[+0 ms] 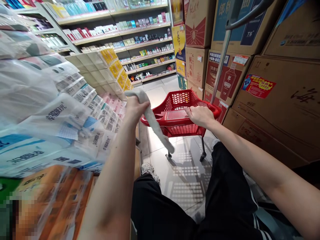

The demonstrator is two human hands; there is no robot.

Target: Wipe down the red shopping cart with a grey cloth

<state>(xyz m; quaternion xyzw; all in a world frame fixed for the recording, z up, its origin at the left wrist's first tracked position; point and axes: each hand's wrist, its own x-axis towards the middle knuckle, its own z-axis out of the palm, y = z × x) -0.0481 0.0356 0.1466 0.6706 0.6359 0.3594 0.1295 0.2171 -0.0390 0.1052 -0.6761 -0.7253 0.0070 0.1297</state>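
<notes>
1. Red plastic shopping cart [180, 115] on small castors, on a tiled floor [182, 181] in a narrow aisle, between plastic-wrapped tissue packs [62, 113] on the left and stacked cardboard cartons [277, 110] on the right.
2. Left hand [135, 111]: clenched around a grey cloth [153, 121], one end draped back over the hand toward the packs, the other hanging loose beside the cart.
3. Right hand [200, 116]: fingers curled over the cart handle [214, 108], a light grasp, with no sign of strain.
4. Grey cloth location: in the left hand, above and just beside the cart's near edge, not inside the basket.
5. Around the hands: black striped trousers [225, 200], a white sneaker [149, 170] close behind the cart, product shelves [120, 36] further down the aisle.
6. Risks: loose cloth end possibly snagging in a castor [168, 155] if lowered or swung; cloth slipping from a one-handed hold; left forearm catching the tissue packs in the tight gap; cart corner bumping the cartons if steered right, with the stack possibly shifting.
</notes>
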